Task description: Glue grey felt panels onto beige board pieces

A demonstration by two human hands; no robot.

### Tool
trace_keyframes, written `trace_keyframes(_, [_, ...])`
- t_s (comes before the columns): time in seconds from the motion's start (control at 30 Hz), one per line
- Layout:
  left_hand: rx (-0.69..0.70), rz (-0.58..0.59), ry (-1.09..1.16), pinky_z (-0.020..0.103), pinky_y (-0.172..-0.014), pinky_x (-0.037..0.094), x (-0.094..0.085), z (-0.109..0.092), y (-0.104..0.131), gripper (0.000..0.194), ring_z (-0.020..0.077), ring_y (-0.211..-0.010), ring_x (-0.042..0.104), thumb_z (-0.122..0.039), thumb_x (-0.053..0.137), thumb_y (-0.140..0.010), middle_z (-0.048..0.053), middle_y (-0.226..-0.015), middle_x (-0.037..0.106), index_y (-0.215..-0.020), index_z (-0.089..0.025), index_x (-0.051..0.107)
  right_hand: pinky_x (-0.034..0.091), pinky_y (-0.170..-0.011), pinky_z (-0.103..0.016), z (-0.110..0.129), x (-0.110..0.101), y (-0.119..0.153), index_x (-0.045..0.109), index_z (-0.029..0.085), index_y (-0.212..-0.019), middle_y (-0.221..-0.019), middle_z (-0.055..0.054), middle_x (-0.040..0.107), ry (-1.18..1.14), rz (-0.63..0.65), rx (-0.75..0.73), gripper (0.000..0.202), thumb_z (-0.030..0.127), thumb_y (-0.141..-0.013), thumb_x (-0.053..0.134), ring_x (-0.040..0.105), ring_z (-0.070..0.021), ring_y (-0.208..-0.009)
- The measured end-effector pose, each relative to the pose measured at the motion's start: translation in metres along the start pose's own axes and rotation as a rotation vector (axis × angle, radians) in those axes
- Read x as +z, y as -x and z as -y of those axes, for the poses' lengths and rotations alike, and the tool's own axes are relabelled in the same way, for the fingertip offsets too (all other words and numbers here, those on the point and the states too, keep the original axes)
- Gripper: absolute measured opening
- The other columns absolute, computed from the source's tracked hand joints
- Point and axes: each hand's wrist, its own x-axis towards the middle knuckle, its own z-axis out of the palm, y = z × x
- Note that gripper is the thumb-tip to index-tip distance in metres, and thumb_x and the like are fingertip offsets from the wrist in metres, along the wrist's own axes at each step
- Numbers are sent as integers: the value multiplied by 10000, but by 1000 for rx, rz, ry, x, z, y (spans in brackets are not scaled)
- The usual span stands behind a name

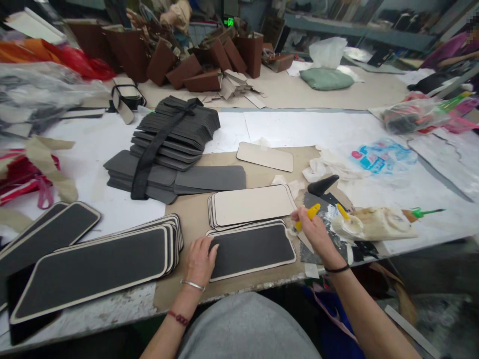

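My right hand (309, 227) is closed round a yellow-handled brush (310, 215), its tip low beside the right end of a dark panel with a pale border (250, 249). On that panel's left end rests my left hand (200, 259), fingers close together and lying flat, nothing gripped. Just behind the dark panel lies a stack of cream panels (252, 205). A stack of dark bordered panels (101, 267) is left of my left hand. To the right of my right hand is a pale glue container (350, 225) with a yellow piece standing in it.
Strapped grey sheets (168, 134) stand behind on the left, near a single cream panel (265, 156). A black-handled tool (324, 185) lies beyond my right hand. Brown boxes (202, 62) and a green cloth bundle (327, 79) are at the back. The table edge runs close to my body.
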Motion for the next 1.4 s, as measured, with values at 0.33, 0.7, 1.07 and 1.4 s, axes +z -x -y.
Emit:
trace_keyframes(0.33, [262,72,43,457,-912,439,39,13,-55,234,245,-1089,518,-197,503,-802,108,-1108,600,-1008,-204,613,500,-559,-281,93,95,-46,547,168,-768,-662,-32,599,-532,192,-31,501,659,-690,486,574,-145,-579])
trace_keyframes(0.7, [350,-15,61,413,-893,477,43,22,-54,253,216,-1052,553,-132,417,-841,104,-1061,634,-978,-177,624,475,-613,-282,76,115,-70,577,186,-802,-603,-12,611,-135,147,-16,279,446,-750,489,617,-172,-600])
trace_keyframes(1.07, [446,-73,-92,394,-896,471,47,27,-51,300,205,-1049,553,-110,380,-847,92,-1092,625,-1033,-180,604,412,-639,-262,5,15,-109,647,149,-811,-599,-47,641,346,-142,97,272,354,-774,472,623,-194,-658])
trace_keyframes(1.4, [719,-145,-118,327,-735,539,56,53,-66,308,204,-924,611,-198,354,-853,83,-991,659,-1044,-171,594,423,-614,-250,-1,-85,-49,632,171,-788,-651,-24,642,195,-382,62,268,382,-778,468,598,-153,-604])
